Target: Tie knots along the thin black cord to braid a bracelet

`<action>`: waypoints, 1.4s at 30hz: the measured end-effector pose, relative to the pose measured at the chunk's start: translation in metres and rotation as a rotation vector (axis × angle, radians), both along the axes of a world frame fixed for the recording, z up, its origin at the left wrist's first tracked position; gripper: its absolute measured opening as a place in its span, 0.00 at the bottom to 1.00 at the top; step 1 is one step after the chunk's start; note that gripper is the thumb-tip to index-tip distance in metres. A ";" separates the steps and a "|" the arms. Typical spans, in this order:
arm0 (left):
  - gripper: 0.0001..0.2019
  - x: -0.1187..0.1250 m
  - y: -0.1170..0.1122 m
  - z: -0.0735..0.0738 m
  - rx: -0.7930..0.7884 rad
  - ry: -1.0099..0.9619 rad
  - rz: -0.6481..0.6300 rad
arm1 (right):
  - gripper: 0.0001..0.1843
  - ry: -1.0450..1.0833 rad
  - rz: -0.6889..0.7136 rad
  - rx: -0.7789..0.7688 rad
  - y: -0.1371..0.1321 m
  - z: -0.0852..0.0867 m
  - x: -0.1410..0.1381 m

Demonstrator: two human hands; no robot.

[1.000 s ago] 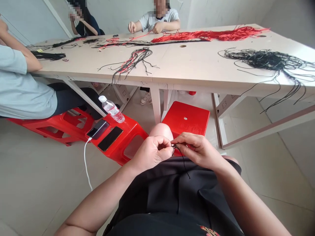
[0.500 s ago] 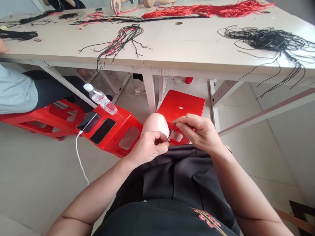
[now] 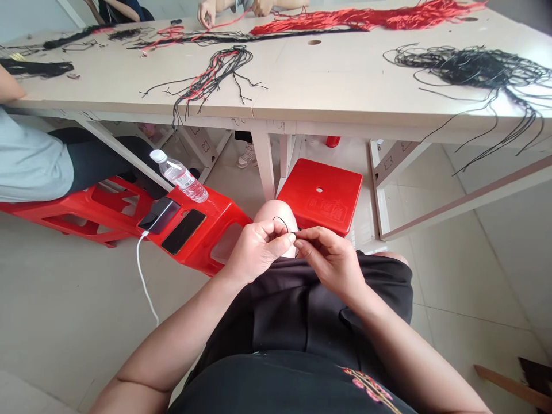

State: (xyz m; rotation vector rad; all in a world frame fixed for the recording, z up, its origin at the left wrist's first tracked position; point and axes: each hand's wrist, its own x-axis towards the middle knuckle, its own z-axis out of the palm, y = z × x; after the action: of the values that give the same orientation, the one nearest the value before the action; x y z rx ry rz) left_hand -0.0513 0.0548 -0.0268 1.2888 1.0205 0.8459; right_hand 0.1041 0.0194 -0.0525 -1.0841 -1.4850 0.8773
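Note:
A thin black cord (image 3: pixel 282 220) is pinched between my two hands, just above my knee. My left hand (image 3: pixel 263 248) grips it between thumb and forefinger, and a loop of the cord curves up over those fingers. My right hand (image 3: pixel 330 259) also has thumb and fingertips closed on the cord, right against the left fingertips. Most of the cord is hidden by the fingers. On the table edge ahead lies a bundle of black and red cords (image 3: pixel 215 72), and a tangle of black cords (image 3: pixel 478 68) hangs partly over the edge at right.
A long pale table (image 3: pixel 332 86) crosses in front, with a red cord bundle (image 3: pixel 371 20) at its back. A red stool (image 3: pixel 325 192) stands under it. Another red stool (image 3: pixel 233 213) at left bears a bottle (image 3: pixel 181 177) and a phone (image 3: pixel 183 231). People sit at left and across.
My right hand has moved left and down, so its fingertips now meet the left ones. The cord between them, stretched before, now forms a small loop above the left hand.

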 end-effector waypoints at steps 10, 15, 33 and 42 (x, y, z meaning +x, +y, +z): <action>0.10 0.001 0.001 0.000 0.013 -0.001 0.051 | 0.04 0.069 -0.225 0.041 -0.001 0.002 0.000; 0.09 0.005 0.001 0.003 0.025 -0.023 0.042 | 0.04 0.194 -0.191 -0.005 0.003 0.005 0.001; 0.09 0.006 -0.004 0.020 -0.214 -0.165 0.009 | 0.03 -0.066 -0.123 0.084 0.000 0.011 0.000; 0.10 0.005 -0.002 0.017 -0.104 -0.057 -0.022 | 0.05 -0.243 -0.222 0.339 0.005 0.019 0.003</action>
State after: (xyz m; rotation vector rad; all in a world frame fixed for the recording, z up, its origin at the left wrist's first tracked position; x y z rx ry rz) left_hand -0.0460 0.0531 -0.0096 1.1796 0.9914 0.7982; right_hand 0.1068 0.0240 -0.0336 -1.0998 -1.6043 0.3308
